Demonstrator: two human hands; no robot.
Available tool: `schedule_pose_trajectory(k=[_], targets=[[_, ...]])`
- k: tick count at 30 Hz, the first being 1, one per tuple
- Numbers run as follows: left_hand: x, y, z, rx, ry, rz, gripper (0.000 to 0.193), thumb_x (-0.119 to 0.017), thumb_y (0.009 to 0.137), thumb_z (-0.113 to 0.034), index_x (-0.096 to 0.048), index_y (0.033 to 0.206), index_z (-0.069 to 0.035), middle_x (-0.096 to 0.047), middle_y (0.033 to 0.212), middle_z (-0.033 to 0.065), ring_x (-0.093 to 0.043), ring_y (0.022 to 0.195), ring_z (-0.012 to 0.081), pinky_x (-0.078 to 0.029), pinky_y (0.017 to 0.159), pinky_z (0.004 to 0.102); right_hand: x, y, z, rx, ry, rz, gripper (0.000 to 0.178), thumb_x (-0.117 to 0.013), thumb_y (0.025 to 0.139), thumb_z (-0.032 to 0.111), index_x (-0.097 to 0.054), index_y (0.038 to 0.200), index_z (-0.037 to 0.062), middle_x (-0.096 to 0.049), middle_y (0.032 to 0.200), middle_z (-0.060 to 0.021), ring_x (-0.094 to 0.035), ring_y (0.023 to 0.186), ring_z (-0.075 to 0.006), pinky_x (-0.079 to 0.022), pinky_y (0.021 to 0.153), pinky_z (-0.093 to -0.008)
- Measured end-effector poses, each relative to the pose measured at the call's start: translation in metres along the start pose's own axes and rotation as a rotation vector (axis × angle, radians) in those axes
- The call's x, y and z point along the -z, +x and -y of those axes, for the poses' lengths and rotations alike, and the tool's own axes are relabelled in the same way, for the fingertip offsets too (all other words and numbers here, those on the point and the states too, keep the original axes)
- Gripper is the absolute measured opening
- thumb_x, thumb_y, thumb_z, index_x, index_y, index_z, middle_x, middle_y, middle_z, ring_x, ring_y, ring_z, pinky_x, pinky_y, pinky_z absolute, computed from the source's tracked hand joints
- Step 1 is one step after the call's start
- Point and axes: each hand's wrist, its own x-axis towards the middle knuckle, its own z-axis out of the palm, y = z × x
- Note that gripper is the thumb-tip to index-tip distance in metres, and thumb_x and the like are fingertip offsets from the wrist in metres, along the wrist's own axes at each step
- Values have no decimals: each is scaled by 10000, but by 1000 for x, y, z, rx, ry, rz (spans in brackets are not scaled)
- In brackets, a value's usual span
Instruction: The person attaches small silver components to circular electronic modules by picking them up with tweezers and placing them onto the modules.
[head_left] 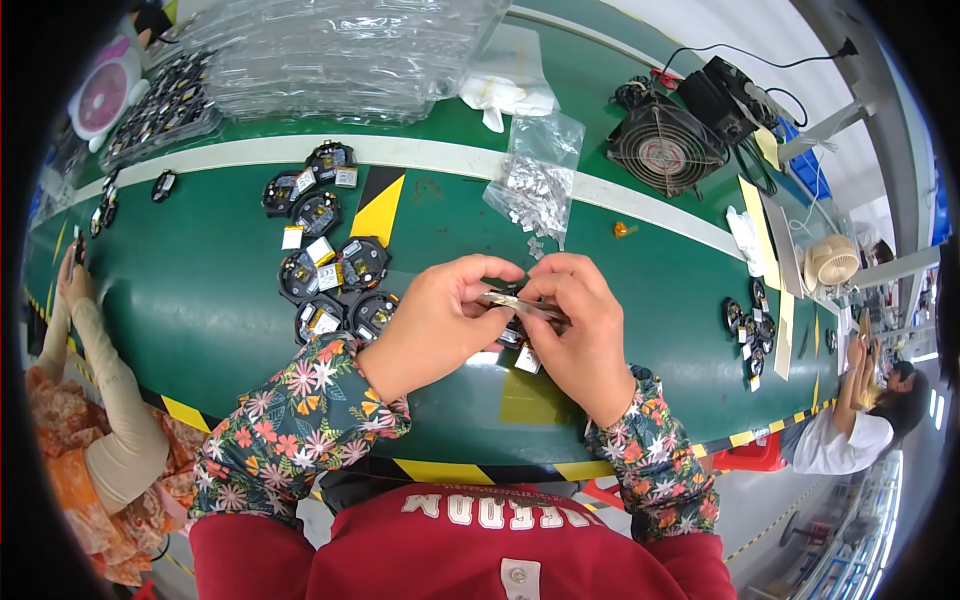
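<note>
My left hand and my right hand meet over the middle of the green bench, fingers closed in a pinch. Between the right fingers is a thin silvery tool, seemingly tweezers, its narrow end reaching the left fingertips. What the left fingers pinch is too small and hidden to make out. Beneath the hands, partly covered, lies a round black housing with a small silvery battery beside it. Left of my left hand, several round black housings with circuit boards and small batteries sit in a cluster.
A clear bag of small pale parts lies beyond my hands. Clear plastic trays are stacked at the back left. A black fan stands at the back right. More housings lie to the right. Other people work at both sides.
</note>
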Motion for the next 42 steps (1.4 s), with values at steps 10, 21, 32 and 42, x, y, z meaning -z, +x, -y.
schedule_pose_trajectory(k=[10,21,32,42], targets=[[0,-4,-1,1,-61,32,308,-532,820,37,-493,1124,11,-592,944,63,-578,815,76,-526,669,220,2,0,4,213,-236,-10,181,-620,669,-73,-575,822,12,-532,947,-124,-582,738,-249,-492,590,-288],[-2,-6,0,-146,180,8,343,-500,794,69,-511,1134,24,-591,949,49,-557,868,78,-475,717,219,5,0,4,180,-205,-19,180,-595,679,-85,-565,832,3,-540,933,-131,-582,753,-270,-497,605,-316],[-3,-7,-1,-144,1,53,378,-490,824,85,-456,1192,5,-592,1001,59,-556,922,73,-462,756,201,12,2,0,415,-363,-38,275,-570,582,-126,-557,831,-8,-554,911,-130,-586,717,-256,-491,593,-312],[-5,-11,-4,-242,292,-14,378,-496,780,110,-515,1145,13,-617,888,58,-557,817,42,-455,720,194,6,2,-4,319,-216,-120,242,-613,607,-64,-564,822,35,-555,893,-91,-575,636,-228,-469,524,-305]])
